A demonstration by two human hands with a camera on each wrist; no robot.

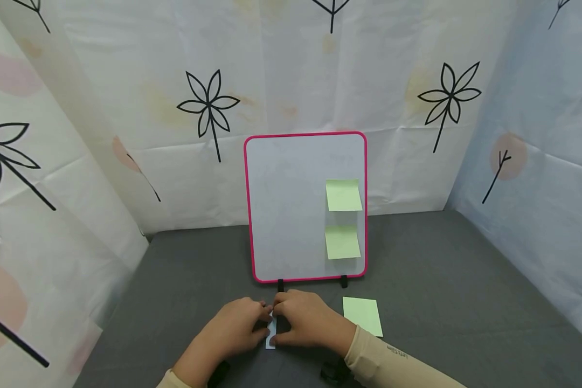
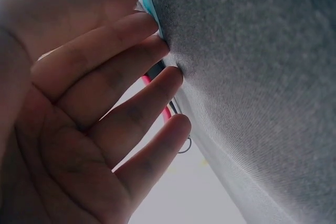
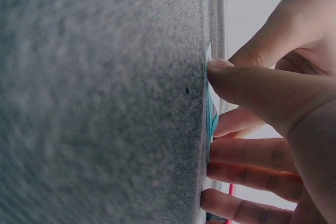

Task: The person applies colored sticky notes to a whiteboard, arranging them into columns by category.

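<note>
Between both hands a narrow pale-blue paper strip [image 1: 271,334] lies on the grey cloth, with a teal edge [image 3: 214,121] lifting slightly in the right wrist view. The left hand [image 1: 240,326] touches the strip's left side with thumb and forefinger; its other fingers [image 2: 142,114] extend along the cloth. From the other side the right hand [image 1: 310,319] presses it, thumb near the lower end and forefinger near the upper end. In the right wrist view the thumb [image 3: 223,77] lies straight on the strip. The fingers cover parts of the paper.
A pink-framed whiteboard [image 1: 291,205] stands behind the hands on black feet, bearing an upper green sticky note [image 1: 343,195] and a lower one [image 1: 342,242]. Another green note [image 1: 362,314] lies on the table beside the right hand. Patterned fabric walls [image 1: 300,81] surround the table.
</note>
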